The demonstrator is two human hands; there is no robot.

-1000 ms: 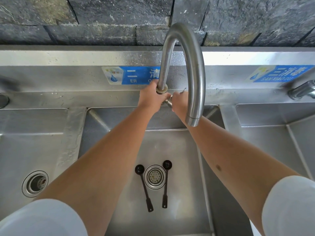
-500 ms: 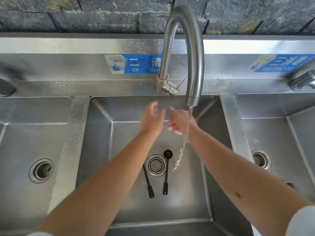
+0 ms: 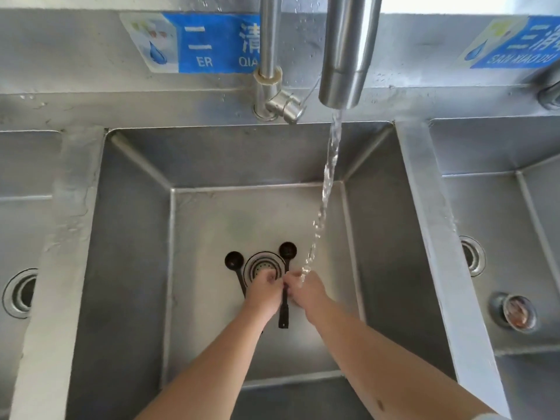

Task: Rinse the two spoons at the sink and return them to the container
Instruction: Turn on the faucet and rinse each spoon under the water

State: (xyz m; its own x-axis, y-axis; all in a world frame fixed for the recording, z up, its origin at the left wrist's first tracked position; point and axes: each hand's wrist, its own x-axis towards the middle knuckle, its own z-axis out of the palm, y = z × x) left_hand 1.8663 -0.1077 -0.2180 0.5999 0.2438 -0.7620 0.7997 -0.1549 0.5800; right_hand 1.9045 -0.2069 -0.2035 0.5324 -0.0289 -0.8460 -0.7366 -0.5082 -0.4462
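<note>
Two black spoons lie on the floor of the middle sink basin [image 3: 133, 268], one on each side of the round drain [image 3: 261, 265]. The left spoon [image 3: 234, 261] shows its bowl; my left hand [image 3: 261, 295] covers its handle with fingers curled over it. The right spoon [image 3: 287, 250] has its bowl beyond the drain and its handle end [image 3: 283, 321] toward me. My right hand [image 3: 307, 291] pinches that handle at mid-length. Both hands touch each other there. Water from the spout [image 3: 341, 83] falls onto my right hand.
The tap's lever valve [image 3: 285, 106] sits at the back ledge. Side basins with drains [image 3: 19, 294] [image 3: 471, 256] flank the middle one. A round strainer plug [image 3: 513, 310] lies in the right basin. No container is in view.
My hands left the tap valve, and water started running. Both hands dropped to the basin floor and closed over the spoon handles. The camera leaned in closer over the sink.
</note>
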